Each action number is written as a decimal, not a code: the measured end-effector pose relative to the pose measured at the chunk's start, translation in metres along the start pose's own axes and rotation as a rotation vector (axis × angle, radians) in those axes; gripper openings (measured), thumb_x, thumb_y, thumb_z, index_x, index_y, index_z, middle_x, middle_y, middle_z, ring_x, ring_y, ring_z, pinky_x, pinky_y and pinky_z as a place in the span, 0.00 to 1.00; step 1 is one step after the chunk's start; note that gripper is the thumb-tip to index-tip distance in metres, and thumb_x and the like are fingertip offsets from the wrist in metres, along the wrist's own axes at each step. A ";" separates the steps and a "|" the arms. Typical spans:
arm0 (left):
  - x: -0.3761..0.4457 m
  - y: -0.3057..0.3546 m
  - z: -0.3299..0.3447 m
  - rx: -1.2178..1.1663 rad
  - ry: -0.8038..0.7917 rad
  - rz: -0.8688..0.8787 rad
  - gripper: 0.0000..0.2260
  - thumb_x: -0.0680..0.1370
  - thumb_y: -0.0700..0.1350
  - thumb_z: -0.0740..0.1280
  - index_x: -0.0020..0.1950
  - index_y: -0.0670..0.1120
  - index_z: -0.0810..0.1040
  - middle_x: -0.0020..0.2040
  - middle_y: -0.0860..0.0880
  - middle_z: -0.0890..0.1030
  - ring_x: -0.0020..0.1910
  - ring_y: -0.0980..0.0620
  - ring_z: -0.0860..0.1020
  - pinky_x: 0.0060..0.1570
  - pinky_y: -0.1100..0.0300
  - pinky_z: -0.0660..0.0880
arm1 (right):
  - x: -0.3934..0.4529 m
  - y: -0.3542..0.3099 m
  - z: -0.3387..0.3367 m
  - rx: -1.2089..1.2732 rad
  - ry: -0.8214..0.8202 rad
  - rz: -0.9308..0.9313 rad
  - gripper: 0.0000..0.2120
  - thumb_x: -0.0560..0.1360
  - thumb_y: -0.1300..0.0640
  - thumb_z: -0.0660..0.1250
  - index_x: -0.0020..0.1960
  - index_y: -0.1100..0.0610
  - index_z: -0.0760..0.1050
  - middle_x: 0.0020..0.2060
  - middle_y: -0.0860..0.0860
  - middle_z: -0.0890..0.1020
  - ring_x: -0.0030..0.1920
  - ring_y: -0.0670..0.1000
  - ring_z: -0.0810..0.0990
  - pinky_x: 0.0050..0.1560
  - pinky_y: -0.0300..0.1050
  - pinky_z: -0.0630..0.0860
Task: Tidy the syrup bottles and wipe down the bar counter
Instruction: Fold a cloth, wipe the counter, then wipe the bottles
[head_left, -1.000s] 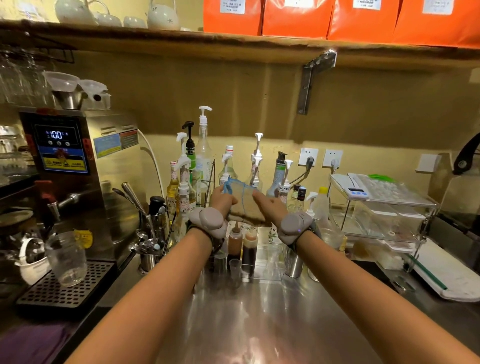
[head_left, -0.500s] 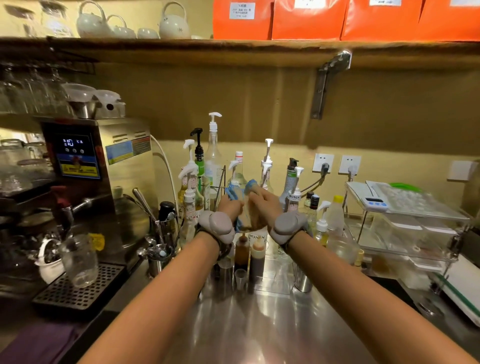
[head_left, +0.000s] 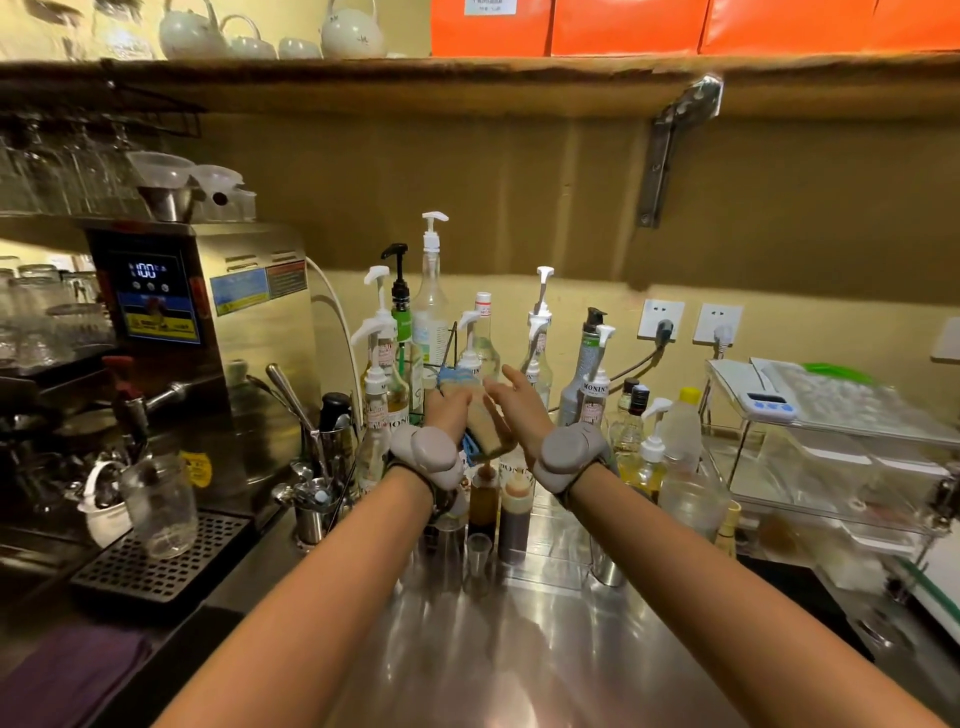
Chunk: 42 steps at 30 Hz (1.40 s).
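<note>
Gripping cloth (head_left: 480, 415), left hand (head_left: 448, 410).

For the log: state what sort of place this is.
Most likely a café or drinks bar work counter: pump-topped syrup bottles clustered at the wall, a hot-water dispenser reading 100, and teapots on the shelf.

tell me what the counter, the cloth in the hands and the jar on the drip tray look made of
Counter: looks like brushed stainless steel, with streaky mirror-like reflections. Cloth: seems a soft woven fabric, tan with blue edging, folded between the left hand and right hand. Jar: clear glass, probably; see-through with bright glints.
</note>
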<state>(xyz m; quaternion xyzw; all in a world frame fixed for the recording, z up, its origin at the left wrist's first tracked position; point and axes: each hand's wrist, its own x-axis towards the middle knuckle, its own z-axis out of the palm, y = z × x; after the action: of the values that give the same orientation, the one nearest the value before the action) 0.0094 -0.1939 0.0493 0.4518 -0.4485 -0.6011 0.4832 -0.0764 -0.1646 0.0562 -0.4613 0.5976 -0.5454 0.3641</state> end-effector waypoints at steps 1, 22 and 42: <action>0.000 0.000 -0.001 -0.005 0.020 0.008 0.21 0.78 0.38 0.60 0.71 0.37 0.66 0.66 0.36 0.74 0.64 0.38 0.74 0.65 0.45 0.71 | 0.002 0.006 -0.001 -0.033 -0.028 0.012 0.24 0.79 0.54 0.59 0.73 0.60 0.62 0.64 0.58 0.73 0.62 0.54 0.73 0.57 0.45 0.68; 0.030 -0.032 -0.073 0.279 0.087 -0.066 0.22 0.75 0.41 0.69 0.68 0.39 0.70 0.67 0.40 0.73 0.64 0.40 0.74 0.65 0.47 0.73 | 0.014 0.065 0.018 -0.111 -0.099 0.217 0.17 0.68 0.52 0.75 0.48 0.59 0.71 0.45 0.55 0.76 0.48 0.54 0.76 0.50 0.52 0.80; 0.063 -0.109 -0.192 0.475 -0.017 -0.332 0.17 0.77 0.37 0.66 0.65 0.35 0.74 0.50 0.40 0.78 0.33 0.48 0.73 0.14 0.73 0.67 | 0.006 0.122 0.128 -0.203 -0.200 0.562 0.06 0.74 0.61 0.67 0.50 0.59 0.73 0.43 0.56 0.74 0.47 0.54 0.74 0.47 0.48 0.78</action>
<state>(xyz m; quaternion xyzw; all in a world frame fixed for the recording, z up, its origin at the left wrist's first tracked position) 0.1698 -0.2616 -0.1008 0.6143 -0.5005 -0.5541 0.2549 0.0230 -0.2128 -0.0818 -0.3633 0.7144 -0.3130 0.5096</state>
